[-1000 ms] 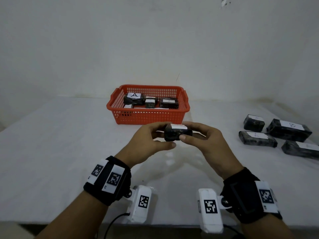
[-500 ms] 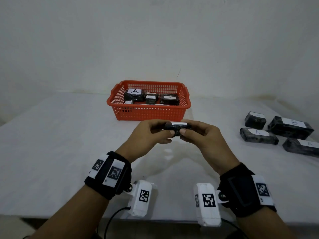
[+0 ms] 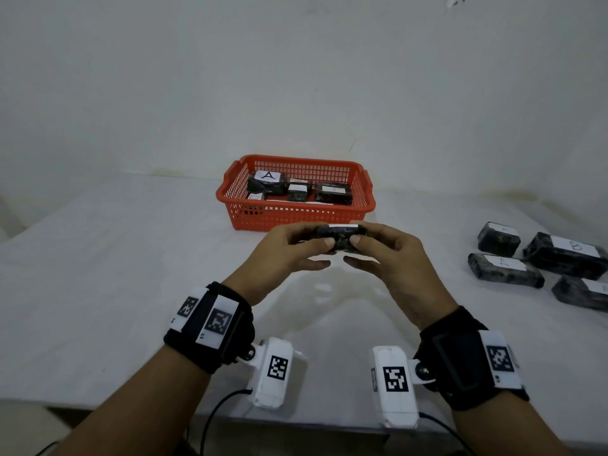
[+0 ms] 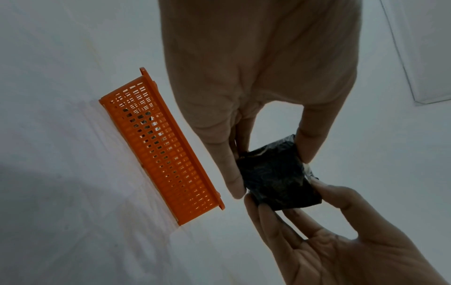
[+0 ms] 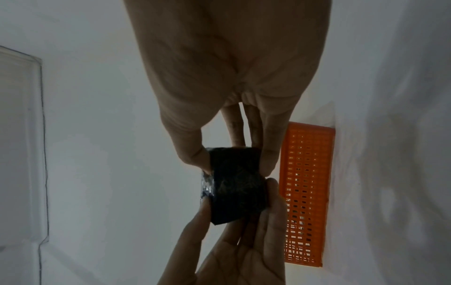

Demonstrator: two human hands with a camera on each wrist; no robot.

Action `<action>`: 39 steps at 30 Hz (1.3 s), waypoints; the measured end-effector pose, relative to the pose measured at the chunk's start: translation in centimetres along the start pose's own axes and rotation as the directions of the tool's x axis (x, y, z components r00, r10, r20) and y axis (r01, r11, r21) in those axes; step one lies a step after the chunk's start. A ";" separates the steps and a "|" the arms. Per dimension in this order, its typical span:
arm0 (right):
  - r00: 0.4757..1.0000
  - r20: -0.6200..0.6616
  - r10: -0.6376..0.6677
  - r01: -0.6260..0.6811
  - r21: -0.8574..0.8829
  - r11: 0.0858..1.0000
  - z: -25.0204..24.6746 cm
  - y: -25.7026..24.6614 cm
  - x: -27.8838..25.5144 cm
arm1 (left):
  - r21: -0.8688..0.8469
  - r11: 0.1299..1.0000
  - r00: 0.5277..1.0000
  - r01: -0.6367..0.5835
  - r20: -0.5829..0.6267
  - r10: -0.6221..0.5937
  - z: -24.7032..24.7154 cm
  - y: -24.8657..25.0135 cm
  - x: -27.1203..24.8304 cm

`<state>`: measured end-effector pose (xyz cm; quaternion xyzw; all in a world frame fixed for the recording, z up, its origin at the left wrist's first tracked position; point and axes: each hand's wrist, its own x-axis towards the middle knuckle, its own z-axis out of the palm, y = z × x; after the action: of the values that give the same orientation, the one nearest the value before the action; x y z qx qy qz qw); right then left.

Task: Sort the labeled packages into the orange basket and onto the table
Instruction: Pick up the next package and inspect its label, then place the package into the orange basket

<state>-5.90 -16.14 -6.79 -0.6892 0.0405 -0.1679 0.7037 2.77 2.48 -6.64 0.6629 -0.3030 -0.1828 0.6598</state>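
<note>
A small black wrapped package (image 3: 342, 237) with a white label on top hangs above the table, just in front of the orange basket (image 3: 296, 215). My left hand (image 3: 320, 240) pinches its left end and my right hand (image 3: 357, 240) pinches its right end. From the left wrist view the package (image 4: 275, 177) sits between thumb and fingers of both hands; the right wrist view shows the package (image 5: 236, 183) held the same way. The label's letter is not readable. The basket (image 4: 165, 152) holds several black packages, one marked A (image 3: 268, 176).
Several more black labeled packages (image 3: 505, 269) lie on the white table (image 3: 115, 274) at the right, one near the frame's right edge. A white wall rises right behind the basket (image 5: 307, 192). The table's front edge runs just under my wrists.
Both hands have carried the package a little forward toward the basket and tipped it flatter, so its label now faces more upward. The grip of both hands is unchanged.
</note>
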 end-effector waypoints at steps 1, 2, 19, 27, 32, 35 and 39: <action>1.000 0.007 0.016 -0.017 0.017 1.000 0.1 -0.1 0.1 | -0.014 1.000 1.000 0.000 -0.011 0.000 -0.1 0.0 0.0; 0.999 0.008 0.038 -0.039 0.037 0.999 0.1 -0.3 0.1 | -0.020 1.000 0.999 -0.002 -0.035 0.001 -0.2 0.0 0.0; 0.986 0.032 0.167 -0.169 0.101 0.980 1.1 -1.7 3.0 | 0.185 0.983 0.977 0.018 -0.214 0.022 -0.5 0.1 1.6; 0.966 0.054 0.251 -0.254 0.058 0.965 1.1 -3.1 7.7 | 0.025 0.998 0.976 0.066 -0.211 -0.059 -1.7 1.2 5.3; 0.952 0.035 0.304 -0.305 0.029 0.952 2.2 -3.2 11.8 | -0.018 0.991 0.944 0.135 -0.300 -0.134 -3.8 1.9 9.1; 0.945 0.035 0.325 -0.325 -0.024 0.946 3.2 -2.9 14.4 | -0.035 0.982 0.928 0.186 -0.323 -0.187 -5.4 2.1 11.5; 0.927 0.027 0.374 -0.372 -0.064 0.926 4.6 -2.5 18.3 | -0.061 0.951 0.912 0.303 -0.269 -0.308 -7.1 2.9 14.4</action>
<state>12.21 -17.03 -0.93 -0.6921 0.1617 -0.0164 0.7033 17.67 -1.25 -1.10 0.7151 -0.0991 -0.1923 0.6647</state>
